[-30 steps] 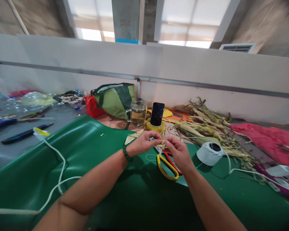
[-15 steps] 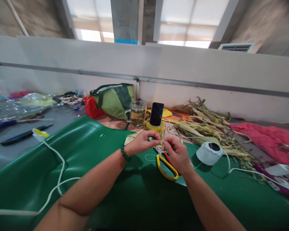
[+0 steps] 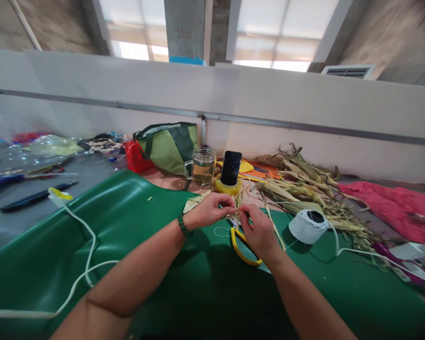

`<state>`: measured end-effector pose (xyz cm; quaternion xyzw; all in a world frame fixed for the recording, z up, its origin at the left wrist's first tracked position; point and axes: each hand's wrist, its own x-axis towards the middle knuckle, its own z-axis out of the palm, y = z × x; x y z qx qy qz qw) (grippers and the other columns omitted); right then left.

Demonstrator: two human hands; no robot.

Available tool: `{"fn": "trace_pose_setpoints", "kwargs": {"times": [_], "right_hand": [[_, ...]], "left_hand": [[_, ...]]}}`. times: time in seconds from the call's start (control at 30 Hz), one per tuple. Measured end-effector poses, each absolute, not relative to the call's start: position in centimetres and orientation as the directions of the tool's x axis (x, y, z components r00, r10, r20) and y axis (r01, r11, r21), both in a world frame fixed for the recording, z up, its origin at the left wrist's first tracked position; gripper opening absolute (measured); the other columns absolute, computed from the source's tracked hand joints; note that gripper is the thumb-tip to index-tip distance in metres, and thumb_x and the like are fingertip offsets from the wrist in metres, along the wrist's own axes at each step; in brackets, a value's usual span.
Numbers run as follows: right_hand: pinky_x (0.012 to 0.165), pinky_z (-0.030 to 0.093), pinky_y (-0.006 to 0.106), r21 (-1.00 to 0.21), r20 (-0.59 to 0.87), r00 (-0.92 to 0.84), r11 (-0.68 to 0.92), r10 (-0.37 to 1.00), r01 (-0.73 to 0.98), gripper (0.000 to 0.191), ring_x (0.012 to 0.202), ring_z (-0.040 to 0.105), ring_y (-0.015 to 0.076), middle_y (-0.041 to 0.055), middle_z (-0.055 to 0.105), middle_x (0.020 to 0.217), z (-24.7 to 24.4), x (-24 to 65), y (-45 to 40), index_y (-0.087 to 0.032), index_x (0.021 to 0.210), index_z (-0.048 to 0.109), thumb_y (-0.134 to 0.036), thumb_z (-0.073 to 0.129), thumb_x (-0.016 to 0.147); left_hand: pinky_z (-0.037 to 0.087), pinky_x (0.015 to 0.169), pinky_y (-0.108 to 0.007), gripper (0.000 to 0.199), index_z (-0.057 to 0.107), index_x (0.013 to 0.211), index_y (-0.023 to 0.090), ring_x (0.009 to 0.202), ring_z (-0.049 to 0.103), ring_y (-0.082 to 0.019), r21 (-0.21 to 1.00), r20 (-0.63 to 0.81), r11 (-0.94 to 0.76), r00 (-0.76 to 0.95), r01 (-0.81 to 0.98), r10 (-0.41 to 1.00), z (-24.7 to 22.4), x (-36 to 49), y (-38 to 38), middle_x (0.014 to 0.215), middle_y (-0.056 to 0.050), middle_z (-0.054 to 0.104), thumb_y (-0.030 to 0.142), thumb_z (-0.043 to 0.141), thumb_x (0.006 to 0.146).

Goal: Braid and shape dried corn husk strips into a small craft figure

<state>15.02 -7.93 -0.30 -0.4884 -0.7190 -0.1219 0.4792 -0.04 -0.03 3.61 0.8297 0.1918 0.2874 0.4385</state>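
Above the green mat (image 3: 184, 293), both of my hands pinch a small pale piece of dry corn husk (image 3: 237, 215), mostly hidden by the fingers. My left hand (image 3: 209, 210), with a green bead bracelet (image 3: 182, 224) at its wrist, has thumb and fingertips closed at the husk's left side. Close beside it, my right hand (image 3: 260, 231) is closed on the husk from the right. A long thin husk strip (image 3: 275, 225) shows behind the right hand. Below lie yellow-handled scissors (image 3: 239, 248), partly covered by my right hand. A thin thread loop (image 3: 220, 231) rests left of them.
A white thread spool (image 3: 307, 227) stands at right, before a heap of dry husks (image 3: 304, 184). Behind my hands are a phone (image 3: 231, 167) on a yellow tape roll (image 3: 227, 187) and a glass mug (image 3: 203, 167). A white cable (image 3: 88, 236) crosses the mat at left.
My right hand has shifted slightly left and its fingers have regripped, covering more of the scissors. A long husk strip now shows to its right. The left hand has barely moved.
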Motion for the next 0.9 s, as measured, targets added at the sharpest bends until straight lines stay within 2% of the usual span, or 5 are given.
{"fn": "trace_pose_setpoints", "kwargs": {"times": [0.17, 0.3, 0.5, 0.67, 0.9], "right_hand": [[0.059, 0.045, 0.025, -0.327, 0.788, -0.021, 0.446, 0.616, 0.833, 0.013, 0.062, 0.057, 0.0144, 0.0009, 0.061, 0.07, -0.6, 15.1, -7.8, -0.021, 0.081, 0.053, -0.02, 0.045, 0.091], [0.063, 0.046, 0.027, -0.235, 0.825, -0.051, 0.424, 0.562, 0.874, 0.013, 0.066, 0.058, 0.0156, 0.0024, 0.061, 0.072, -0.9, 15.2, -7.6, -0.021, 0.083, 0.054, -0.019, 0.044, 0.092], [0.064, 0.046, 0.029, -0.085, 0.862, -0.129, 0.391, 0.49, 0.916, 0.015, 0.067, 0.056, 0.0175, 0.0038, 0.06, 0.07, -0.6, 14.9, -7.8, -0.021, 0.082, 0.054, -0.017, 0.044, 0.092], [0.063, 0.046, 0.028, -0.117, 0.87, -0.117, 0.43, 0.479, 0.895, 0.013, 0.065, 0.057, 0.0167, 0.0036, 0.061, 0.07, -0.7, 15.0, -7.7, -0.02, 0.083, 0.055, -0.016, 0.046, 0.091], [0.064, 0.049, 0.028, -0.199, 0.872, -0.052, 0.45, 0.486, 0.871, 0.013, 0.067, 0.061, 0.0169, 0.0044, 0.065, 0.073, -0.7, 15.4, -7.6, -0.02, 0.085, 0.058, -0.021, 0.047, 0.091]], "left_hand": [[0.036, 0.057, -0.021, 0.017, 0.052, 0.068, 0.015, 0.062, 0.045, -0.01, 0.73, 0.359, -0.664, 0.736, 0.161, 0.574, 3.2, 0.4, -0.7, 0.064, 0.001, 0.054, 0.026, 0.053, 0.081], [0.033, 0.057, -0.023, 0.012, 0.05, 0.067, 0.016, 0.06, 0.042, -0.01, 0.67, 0.389, -0.68, 0.641, 0.297, 0.662, 2.7, 0.9, -1.5, 0.062, 0.002, 0.052, 0.021, 0.053, 0.078], [0.035, 0.054, -0.02, 0.017, 0.048, 0.065, 0.015, 0.057, 0.04, -0.008, 0.923, 0.208, -0.377, 0.73, 0.074, 0.652, 2.4, 1.2, -1.0, 0.058, 0.004, 0.045, 0.024, 0.051, 0.079], [0.047, 0.06, -0.023, 0.024, 0.046, 0.067, 0.015, 0.06, 0.052, -0.008, 0.996, 0.087, -0.057, 0.764, -0.066, 0.639, 2.4, 1.1, -1.0, 0.063, 0.005, 0.048, 0.03, 0.064, 0.072], [0.047, 0.051, -0.02, 0.02, 0.051, 0.076, 0.014, 0.054, 0.057, -0.008, 0.996, 0.011, -0.082, 0.819, 0.043, 0.574, 2.4, 1.0, -1.4, 0.067, 0.0, 0.06, 0.03, 0.062, 0.076]]}}
